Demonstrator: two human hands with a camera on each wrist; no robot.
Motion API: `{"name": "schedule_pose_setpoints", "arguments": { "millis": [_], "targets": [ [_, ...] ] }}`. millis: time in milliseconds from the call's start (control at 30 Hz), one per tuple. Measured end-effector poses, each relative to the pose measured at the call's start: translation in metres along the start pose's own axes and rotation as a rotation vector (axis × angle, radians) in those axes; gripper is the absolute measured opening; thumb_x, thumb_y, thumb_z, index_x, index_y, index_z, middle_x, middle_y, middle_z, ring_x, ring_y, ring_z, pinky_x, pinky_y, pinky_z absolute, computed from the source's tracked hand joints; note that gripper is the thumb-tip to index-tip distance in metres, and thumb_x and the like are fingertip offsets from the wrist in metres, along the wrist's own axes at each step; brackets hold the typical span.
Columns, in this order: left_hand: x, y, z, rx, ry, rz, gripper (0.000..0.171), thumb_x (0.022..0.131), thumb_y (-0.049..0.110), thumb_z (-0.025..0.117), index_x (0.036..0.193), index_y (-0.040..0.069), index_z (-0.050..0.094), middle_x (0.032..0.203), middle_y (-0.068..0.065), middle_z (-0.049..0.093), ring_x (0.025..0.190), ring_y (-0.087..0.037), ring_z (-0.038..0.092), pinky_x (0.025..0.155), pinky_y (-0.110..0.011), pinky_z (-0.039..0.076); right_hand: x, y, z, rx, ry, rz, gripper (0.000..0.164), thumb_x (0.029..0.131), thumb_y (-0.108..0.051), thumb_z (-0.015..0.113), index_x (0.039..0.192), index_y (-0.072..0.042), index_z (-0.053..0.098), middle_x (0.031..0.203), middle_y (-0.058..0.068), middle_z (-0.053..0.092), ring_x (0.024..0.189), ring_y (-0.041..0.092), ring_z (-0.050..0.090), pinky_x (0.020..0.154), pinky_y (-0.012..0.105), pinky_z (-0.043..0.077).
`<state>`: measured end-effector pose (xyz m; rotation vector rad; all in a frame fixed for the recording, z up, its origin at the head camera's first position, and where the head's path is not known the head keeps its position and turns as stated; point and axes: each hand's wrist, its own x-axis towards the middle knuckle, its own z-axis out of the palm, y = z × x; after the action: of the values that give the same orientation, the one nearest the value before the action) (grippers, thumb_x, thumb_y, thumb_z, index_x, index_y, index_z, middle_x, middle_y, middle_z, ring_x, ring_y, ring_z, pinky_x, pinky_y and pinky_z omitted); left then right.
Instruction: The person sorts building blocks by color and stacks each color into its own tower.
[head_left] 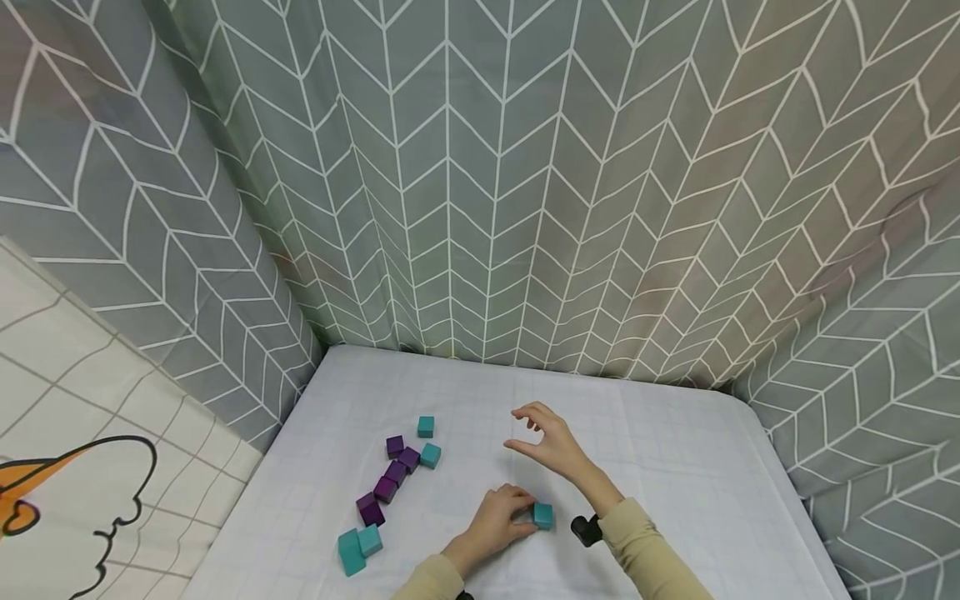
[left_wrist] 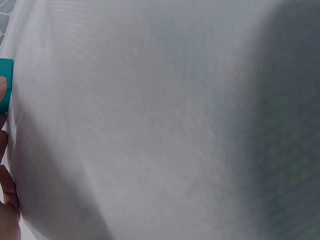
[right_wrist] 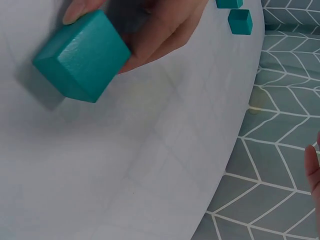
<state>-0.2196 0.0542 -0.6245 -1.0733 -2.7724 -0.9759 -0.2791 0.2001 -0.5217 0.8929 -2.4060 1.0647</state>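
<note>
In the head view my left hand (head_left: pixel 495 521) pinches a teal cube (head_left: pixel 543 516) between thumb and fingers, low over the white cloth. The right wrist view shows the same cube (right_wrist: pixel 85 57) large and tilted, held at one end by the left hand's fingertips. At the left edge of the left wrist view, part of the teal cube (left_wrist: pixel 5 85) shows with a fingertip on it. My right hand (head_left: pixel 553 442) is raised beyond that cube, thumb and fingers spread in a C shape with nothing between them.
Left of the hands, several purple cubes (head_left: pixel 395 473) form a slanting row on the white-covered table (head_left: pixel 637 433). Two teal cubes (head_left: pixel 426 427) sit near its far end, and more teal blocks (head_left: pixel 351 552) at its near end. Patterned grey curtains (head_left: pixel 487 208) surround the table's back and sides.
</note>
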Motion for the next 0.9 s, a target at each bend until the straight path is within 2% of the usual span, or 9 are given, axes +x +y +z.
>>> {"name": "schedule_pose_setpoints", "arguments": {
  "millis": [133,233,467,633,767,900],
  "targets": [
    [0.001,-0.001,-0.001,-0.004,-0.024,-0.023,0.036,0.075,0.036,0.069,0.105,0.016,0.066,0.097,0.010,0.059,0.088,-0.004,0.050,0.068,-0.022,0.035,0.010,-0.003,0.002,0.011,0.006,-0.019,0.044,0.068,-0.022,0.077,0.106,-0.009,0.059,0.100,0.000,0.056,0.074,0.019,0.050,0.064,0.029,0.045],
    [0.001,-0.002,-0.002,-0.011,-0.015,-0.016,0.036,0.074,0.036,0.069,0.104,0.016,0.066,0.096,0.010,0.059,0.088,-0.004,0.051,0.068,-0.021,0.035,0.021,-0.007,0.006,0.018,0.006,-0.005,0.043,0.068,-0.023,0.077,0.105,-0.009,0.059,0.099,-0.001,0.056,0.075,0.019,0.051,0.064,0.026,0.044],
    [-0.002,-0.006,0.003,0.017,0.057,0.044,0.035,0.071,0.033,0.072,0.100,0.014,0.068,0.094,0.008,0.060,0.088,-0.006,0.052,0.066,-0.022,0.036,0.048,-0.016,0.029,0.027,-0.003,0.038,0.041,0.070,-0.026,0.075,0.103,-0.009,0.060,0.098,-0.001,0.057,0.076,0.016,0.052,0.063,0.023,0.043],
    [-0.002,-0.006,0.005,0.028,0.108,0.067,0.031,0.068,0.032,0.074,0.094,0.016,0.069,0.091,0.009,0.062,0.087,-0.006,0.054,0.067,-0.023,0.038,0.061,-0.022,0.049,0.027,-0.071,0.069,0.043,0.070,-0.030,0.074,0.104,-0.008,0.060,0.095,0.003,0.057,0.077,0.015,0.052,0.064,0.023,0.042],
    [-0.002,-0.005,0.004,0.004,0.139,0.044,0.029,0.067,0.031,0.076,0.089,0.016,0.064,0.085,0.010,0.061,0.082,-0.005,0.054,0.067,-0.022,0.039,0.065,-0.024,0.066,0.035,-0.132,0.120,0.044,0.071,-0.033,0.073,0.105,-0.007,0.060,0.095,0.004,0.057,0.078,0.019,0.053,0.065,0.023,0.042],
    [-0.003,0.000,-0.002,-0.020,0.118,-0.009,0.031,0.070,0.032,0.073,0.091,0.012,0.061,0.085,0.005,0.060,0.082,-0.009,0.054,0.072,-0.026,0.039,0.066,-0.028,0.082,0.049,-0.177,0.172,0.046,0.072,-0.036,0.071,0.106,-0.006,0.060,0.095,0.007,0.057,0.079,0.022,0.053,0.064,0.022,0.041]
  ]
}}
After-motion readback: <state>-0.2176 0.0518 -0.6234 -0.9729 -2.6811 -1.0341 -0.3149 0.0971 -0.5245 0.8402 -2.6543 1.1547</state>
